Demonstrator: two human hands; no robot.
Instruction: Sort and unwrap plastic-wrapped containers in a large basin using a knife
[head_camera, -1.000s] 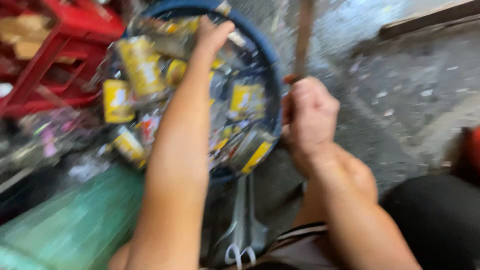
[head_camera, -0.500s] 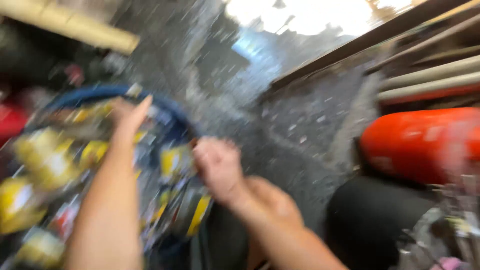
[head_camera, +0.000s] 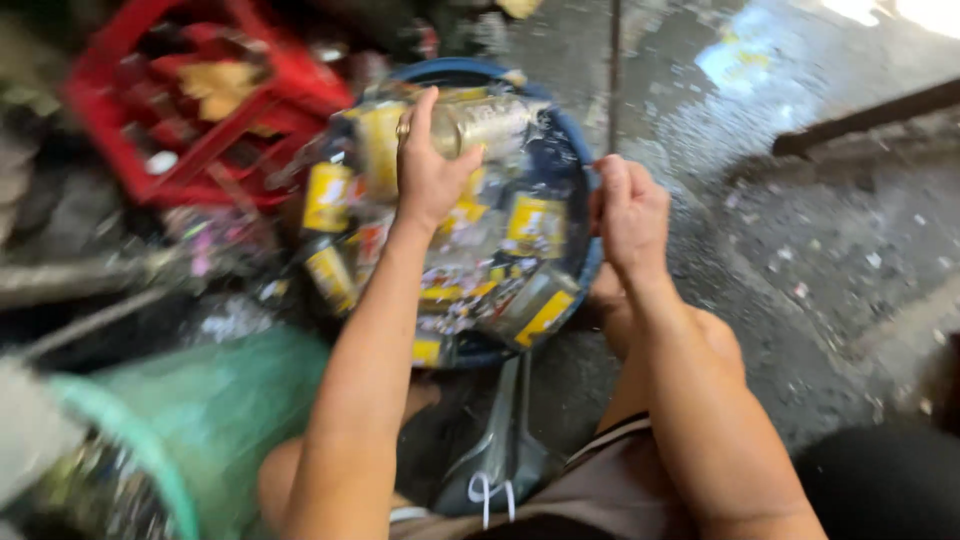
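Observation:
My left hand (head_camera: 428, 172) grips a clear glass bottle (head_camera: 485, 125) with a yellow label and holds it over a round blue tub (head_camera: 578, 165). The tub is full of similar yellow-labelled bottles (head_camera: 535, 225) lying in a heap. My right hand (head_camera: 628, 212) hovers at the tub's right rim with its fingers curled into a fist; a thin dark rod (head_camera: 614, 70) runs up from just above it, and blur hides whether the hand grips it. Both forearms reach forward from the bottom of the view.
A red plastic crate (head_camera: 225, 120) stands at the upper left beside the tub. A green basket (head_camera: 205, 420) sits at the lower left. Wet grey concrete floor (head_camera: 800, 250) spreads to the right, with a dark bar (head_camera: 865, 115) lying on it.
The view swung right, then back onto the tub. My left hand, earlier reaching into the bottles, now has one lifted. My right hand stays by the rim.

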